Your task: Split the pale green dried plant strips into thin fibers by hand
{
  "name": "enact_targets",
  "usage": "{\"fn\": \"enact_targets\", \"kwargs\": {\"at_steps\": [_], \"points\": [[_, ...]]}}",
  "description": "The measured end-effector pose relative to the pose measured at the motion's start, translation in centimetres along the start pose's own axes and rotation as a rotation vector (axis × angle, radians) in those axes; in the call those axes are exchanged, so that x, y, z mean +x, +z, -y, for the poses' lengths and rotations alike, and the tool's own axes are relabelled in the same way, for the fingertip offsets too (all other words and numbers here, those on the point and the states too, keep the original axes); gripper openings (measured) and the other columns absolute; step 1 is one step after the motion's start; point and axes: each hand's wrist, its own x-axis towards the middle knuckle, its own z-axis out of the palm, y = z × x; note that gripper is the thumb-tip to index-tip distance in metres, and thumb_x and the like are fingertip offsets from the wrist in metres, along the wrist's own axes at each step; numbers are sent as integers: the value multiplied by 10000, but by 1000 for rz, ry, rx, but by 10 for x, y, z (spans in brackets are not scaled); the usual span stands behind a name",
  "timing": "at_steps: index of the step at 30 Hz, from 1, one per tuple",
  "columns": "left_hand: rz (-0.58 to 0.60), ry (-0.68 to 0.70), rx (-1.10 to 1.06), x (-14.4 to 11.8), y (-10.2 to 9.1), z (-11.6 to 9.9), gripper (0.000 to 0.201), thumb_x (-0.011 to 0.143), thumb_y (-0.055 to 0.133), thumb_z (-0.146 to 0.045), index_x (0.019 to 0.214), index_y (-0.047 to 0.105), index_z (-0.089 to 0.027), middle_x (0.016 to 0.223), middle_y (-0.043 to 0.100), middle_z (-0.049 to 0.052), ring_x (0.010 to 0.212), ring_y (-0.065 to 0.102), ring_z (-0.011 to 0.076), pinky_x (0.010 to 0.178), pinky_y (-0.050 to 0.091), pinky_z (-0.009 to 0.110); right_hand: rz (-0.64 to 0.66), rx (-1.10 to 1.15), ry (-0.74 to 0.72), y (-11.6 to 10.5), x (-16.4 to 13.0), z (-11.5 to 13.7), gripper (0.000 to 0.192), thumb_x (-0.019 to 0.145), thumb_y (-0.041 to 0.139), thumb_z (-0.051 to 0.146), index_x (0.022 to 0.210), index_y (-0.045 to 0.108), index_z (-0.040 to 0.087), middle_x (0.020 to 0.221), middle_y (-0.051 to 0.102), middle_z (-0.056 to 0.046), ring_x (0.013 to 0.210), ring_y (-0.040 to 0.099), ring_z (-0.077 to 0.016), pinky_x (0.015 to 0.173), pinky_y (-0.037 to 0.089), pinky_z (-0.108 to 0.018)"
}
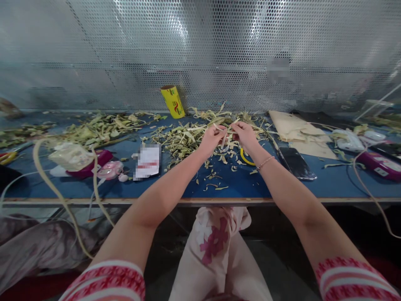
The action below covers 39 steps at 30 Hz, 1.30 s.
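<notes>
Both hands are together over a heap of dried plant pieces on the blue table. My left hand is closed in a pinch on a pale plant strip. Close beside it, my right hand pinches a thin pale plant piece between thumb and fingertips. Whether both hands grip one and the same piece, I cannot tell. Pale shreds lie beneath the hands. Partly behind my right wrist is a yellow ring.
A yellow tube leans near the perforated metal wall. A phone lies at right, near cardboard pieces. At left are a labelled packet, a pink gadget, a cream hose and another leafy heap.
</notes>
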Motion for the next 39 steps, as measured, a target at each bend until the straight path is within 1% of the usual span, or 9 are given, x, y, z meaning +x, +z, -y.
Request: {"fn": "enact_targets", "kwargs": {"at_steps": [4,8,10,13,16,20,26,32,39], "points": [[-87,-72,-134,-1,1,-5,229,814,615,-127,962,451,-183,682,664,-1,603,635,107,648,521,252,-30,-18,0,1,0,1,239,778,678,317,651,524,186,530,480,71,433,427,-49,463,386,-193],[-147,-66,-194,-2,2,-10,393,803,603,-89,1091,366,-211,738,682,-12,616,646,96,718,540,271,-40,56,59,2,-1,3,193,785,652,249,667,513,186,563,533,63,448,447,-48,481,390,-186],[-133,-32,-211,-2,1,-10,436,768,648,-79,1086,383,-214,773,692,-9,664,663,96,787,543,287,-40,85,71,2,-2,4,196,772,663,238,671,503,189,568,528,69,458,457,-45,496,399,-182],[-72,27,-227,-1,0,-8,328,726,711,-92,944,483,-181,781,696,5,740,679,96,857,534,284,-24,108,60,3,-4,6,212,759,678,249,668,496,190,577,520,73,485,472,-46,517,415,-179],[-29,66,-221,-1,0,-7,195,722,742,-156,811,569,-149,726,679,1,711,665,85,832,536,262,3,113,55,3,-6,6,223,744,698,281,687,503,189,634,559,62,519,490,-46,540,429,-180],[-51,61,-208,-1,0,-8,132,754,728,-223,757,627,-138,686,656,-1,660,628,68,747,525,229,-4,110,54,4,-5,5,230,758,691,316,704,506,190,682,568,51,529,491,-47,537,423,-188],[-28,61,-155,0,0,-7,141,746,732,-263,757,656,-146,679,641,-10,636,583,59,687,486,211,26,30,-4,4,-2,0,310,754,696,413,689,472,208,572,455,64,545,482,-80,540,420,-211],[3,83,-108,-1,0,-5,187,675,779,-275,759,667,-151,657,624,-25,616,555,59,679,478,209,79,49,-73,6,-2,-3,341,702,724,499,776,544,219,632,476,57,563,471,-83,552,430,-227],[-51,85,-75,0,-1,-4,106,753,707,-229,774,650,-142,638,593,-27,598,542,52,659,477,195,86,116,-21,9,-5,1,320,670,773,407,757,544,202,631,518,64,560,498,-67,567,442,-215]]}}
